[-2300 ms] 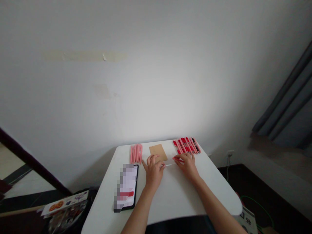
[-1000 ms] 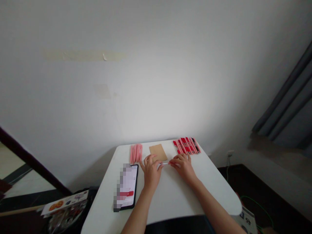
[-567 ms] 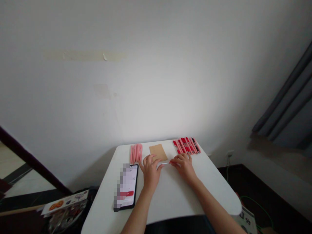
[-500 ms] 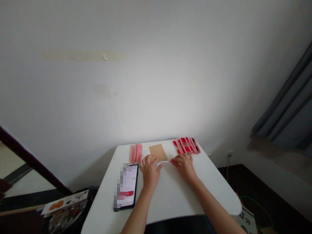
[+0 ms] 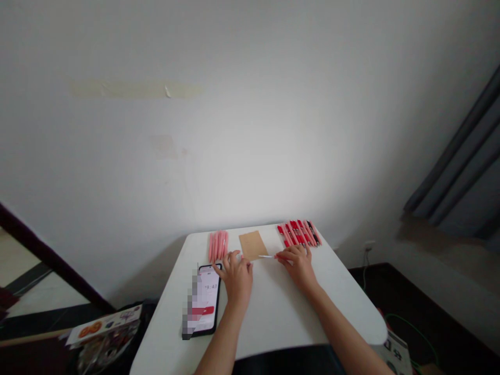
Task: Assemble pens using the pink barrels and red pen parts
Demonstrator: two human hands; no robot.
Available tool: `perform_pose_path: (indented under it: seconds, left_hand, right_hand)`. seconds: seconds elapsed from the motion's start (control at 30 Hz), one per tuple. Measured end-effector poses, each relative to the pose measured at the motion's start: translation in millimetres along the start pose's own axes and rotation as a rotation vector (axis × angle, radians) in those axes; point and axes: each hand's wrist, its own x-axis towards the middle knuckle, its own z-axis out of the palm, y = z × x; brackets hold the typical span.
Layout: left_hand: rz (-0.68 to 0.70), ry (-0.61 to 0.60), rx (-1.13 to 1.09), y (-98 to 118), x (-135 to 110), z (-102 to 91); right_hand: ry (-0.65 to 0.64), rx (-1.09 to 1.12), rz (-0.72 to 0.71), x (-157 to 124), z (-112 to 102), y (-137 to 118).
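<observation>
My right hand is closed, its fingertips pinching a thin white stick that looks like a pen refill. The stick points left over the front edge of a brown paper piece. My left hand is beside that paper, thumb and forefinger drawn together; something small and pinkish shows by the fingers, too small to name. A gap separates the stick's tip from my left fingers. Behind my left hand lies a bunch of pink pen-like sticks. Beyond my right hand is a row of red, pink and black pens.
A phone with a running timer lies on the white table, left of my left forearm. The wall rises behind the table. A box and bags stand on the floor at left.
My left hand has drawn back from the white stick, and its fingers have come together. The stick's left end now shows free, slightly raised. My right hand has hardly moved.
</observation>
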Motion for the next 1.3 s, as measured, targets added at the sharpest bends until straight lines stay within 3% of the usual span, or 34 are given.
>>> perform_pose_path:
  seconds: [0.67, 0.93, 1.3]
  left_hand:
    - [-0.039, -0.002, -0.035, -4, 1, 8.2]
    - [0.002, 0.017, -0.094, 2, 3, -3.2]
    - [0.026, 0.02, -0.099, 3, 4, -4.2]
  right_hand:
    - [-0.006, -0.017, -0.014, 0, 0, 1]
    - [-0.014, -0.053, -0.05, -1, 0, -1]
    - [-0.019, -0.035, -0.062, -1, 2, -1]
